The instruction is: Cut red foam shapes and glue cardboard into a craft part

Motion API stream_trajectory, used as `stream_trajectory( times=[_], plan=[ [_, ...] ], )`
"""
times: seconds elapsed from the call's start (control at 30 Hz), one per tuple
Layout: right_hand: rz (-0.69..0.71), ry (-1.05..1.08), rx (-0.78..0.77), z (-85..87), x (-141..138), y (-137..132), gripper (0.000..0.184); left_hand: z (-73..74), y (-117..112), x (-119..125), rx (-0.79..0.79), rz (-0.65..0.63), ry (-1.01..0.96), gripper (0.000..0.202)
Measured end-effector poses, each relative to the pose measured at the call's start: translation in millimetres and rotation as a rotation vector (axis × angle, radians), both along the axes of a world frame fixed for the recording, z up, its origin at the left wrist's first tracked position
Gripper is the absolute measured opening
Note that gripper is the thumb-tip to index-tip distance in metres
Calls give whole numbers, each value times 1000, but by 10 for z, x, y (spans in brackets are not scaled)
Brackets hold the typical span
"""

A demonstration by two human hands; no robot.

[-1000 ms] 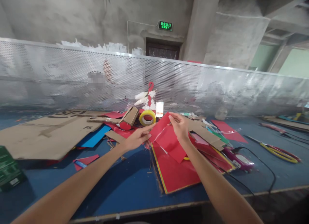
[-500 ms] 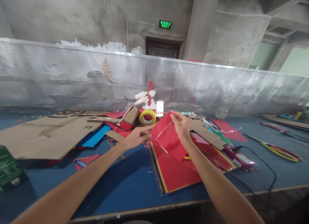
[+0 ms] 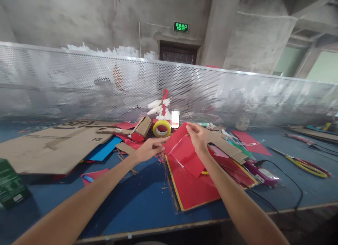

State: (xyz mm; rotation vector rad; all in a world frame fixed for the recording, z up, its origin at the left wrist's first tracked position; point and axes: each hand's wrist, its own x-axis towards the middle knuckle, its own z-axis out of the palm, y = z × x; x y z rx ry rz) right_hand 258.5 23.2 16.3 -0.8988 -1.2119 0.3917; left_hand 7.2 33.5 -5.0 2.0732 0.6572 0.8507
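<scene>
Both my hands hold a folded red paper sheet [image 3: 185,151] above a blue table [image 3: 137,199]. My left hand [image 3: 149,149] pinches its left edge with the fingers closed. My right hand [image 3: 198,136] grips its upper right edge, fingers curled over it. Under the sheet lies a larger red board with a yellow and green border [image 3: 192,190]. A yellow tape roll [image 3: 161,128] stands just behind my hands.
Large cardboard sheets [image 3: 47,148] cover the table's left part, with a blue card [image 3: 104,149] beside them. More cardboard and red scraps [image 3: 229,148] lie at right, near a glue gun with a black cord [image 3: 264,174]. A green box [image 3: 10,187] sits far left. A perforated metal screen [image 3: 237,93] backs the table.
My hands and the red sheet have barely shifted; the right hand's fingers have curled slightly more over the sheet's top edge.
</scene>
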Motion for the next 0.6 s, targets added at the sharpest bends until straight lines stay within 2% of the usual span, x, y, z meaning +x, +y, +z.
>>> stream_trajectory(
  times=[0.43, 0.6],
  plan=[
    [29, 21, 5, 12, -22, -14, 34, 0, 24, -36, -81, -43, -16, 69],
    [25, 45, 12, 11, -25, -1, 35, 26, -26, -10, -85, -19, -61, 75]
  ],
)
